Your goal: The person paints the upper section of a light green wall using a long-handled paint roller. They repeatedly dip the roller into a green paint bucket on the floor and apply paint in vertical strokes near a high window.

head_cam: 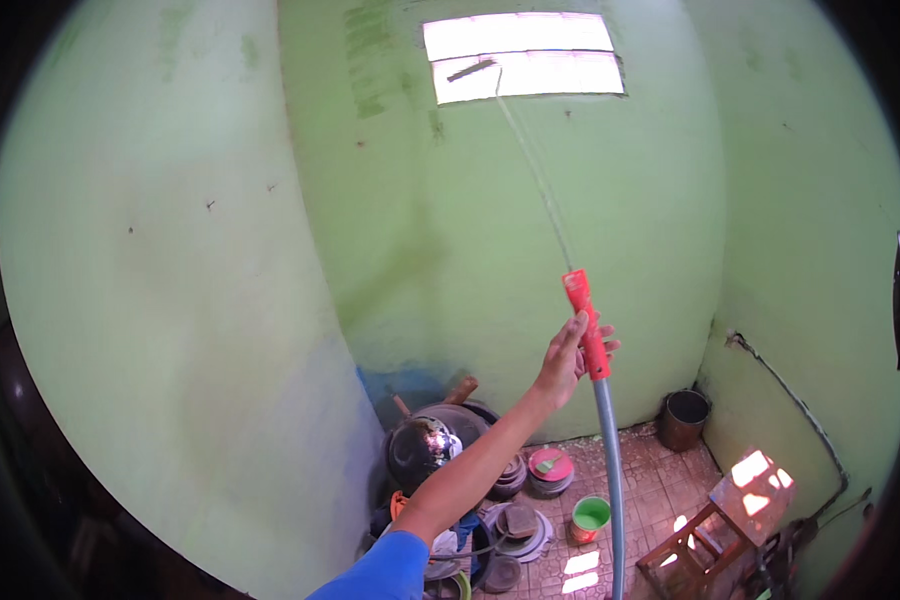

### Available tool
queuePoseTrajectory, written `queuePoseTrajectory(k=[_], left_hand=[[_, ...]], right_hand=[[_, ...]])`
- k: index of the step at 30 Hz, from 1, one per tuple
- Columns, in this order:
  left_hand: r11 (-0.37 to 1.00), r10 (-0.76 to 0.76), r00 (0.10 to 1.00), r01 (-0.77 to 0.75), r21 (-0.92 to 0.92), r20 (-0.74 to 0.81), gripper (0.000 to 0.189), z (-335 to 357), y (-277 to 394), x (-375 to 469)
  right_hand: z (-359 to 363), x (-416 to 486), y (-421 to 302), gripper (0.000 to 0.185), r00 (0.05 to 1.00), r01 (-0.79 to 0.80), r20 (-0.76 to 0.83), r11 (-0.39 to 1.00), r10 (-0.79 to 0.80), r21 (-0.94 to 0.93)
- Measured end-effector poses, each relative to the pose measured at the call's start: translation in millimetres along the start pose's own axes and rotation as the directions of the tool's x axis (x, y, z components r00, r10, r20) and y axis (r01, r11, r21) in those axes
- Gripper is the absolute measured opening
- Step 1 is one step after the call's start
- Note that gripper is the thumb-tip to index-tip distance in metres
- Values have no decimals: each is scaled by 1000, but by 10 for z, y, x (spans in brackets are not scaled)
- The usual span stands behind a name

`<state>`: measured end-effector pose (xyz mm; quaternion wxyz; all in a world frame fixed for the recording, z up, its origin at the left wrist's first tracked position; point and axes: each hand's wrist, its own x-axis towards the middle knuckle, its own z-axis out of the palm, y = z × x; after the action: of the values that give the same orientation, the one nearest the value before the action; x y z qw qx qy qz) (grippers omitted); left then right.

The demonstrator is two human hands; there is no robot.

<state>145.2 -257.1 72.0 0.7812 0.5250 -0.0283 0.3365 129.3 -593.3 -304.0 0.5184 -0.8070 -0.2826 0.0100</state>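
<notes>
My left hand [566, 356] comes up from the lower left in a blue sleeve and grips the red plastic handle [598, 358] of a paint roller. From the handle a long thin metal rod [536, 169] runs upward, and the roller head [471, 70] looks dark against the bright window opening [525, 37]. Whether the head touches anything there I cannot tell. Below the handle, a grey pole [611, 465] extends down past the bottom edge. My right hand is out of view. Behind the roller stands a light green wall [630, 225] with darker green patches at its upper left.
A bucket of green paint [591, 514] stands on the tiled floor [645, 487]. Left of it are stacked pots, and a paintbrush [547, 465] lies on a pink lid [562, 471]. To the right are a wooden stool [746, 499] and a dark metal bin [682, 424].
</notes>
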Motion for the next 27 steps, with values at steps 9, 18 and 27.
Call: queuePoseTrajectory(k=[9,18,27], left_hand=[[991,-129,930,107,-81,-345,42,324,-926,216],[975,-220,896,211,-67,-386,37,308,-1881,44],[842,-535,735,422,-337,-416,33,256,-3036,-713]], right_hand=[[-762,-791,704,47,994,-103,13,991,105,-90],[-1544,-1111,328,38,934,-321,81,918,347,-231],[-2319,-1490,-592,42,746,-601,106,733,657,-317]])
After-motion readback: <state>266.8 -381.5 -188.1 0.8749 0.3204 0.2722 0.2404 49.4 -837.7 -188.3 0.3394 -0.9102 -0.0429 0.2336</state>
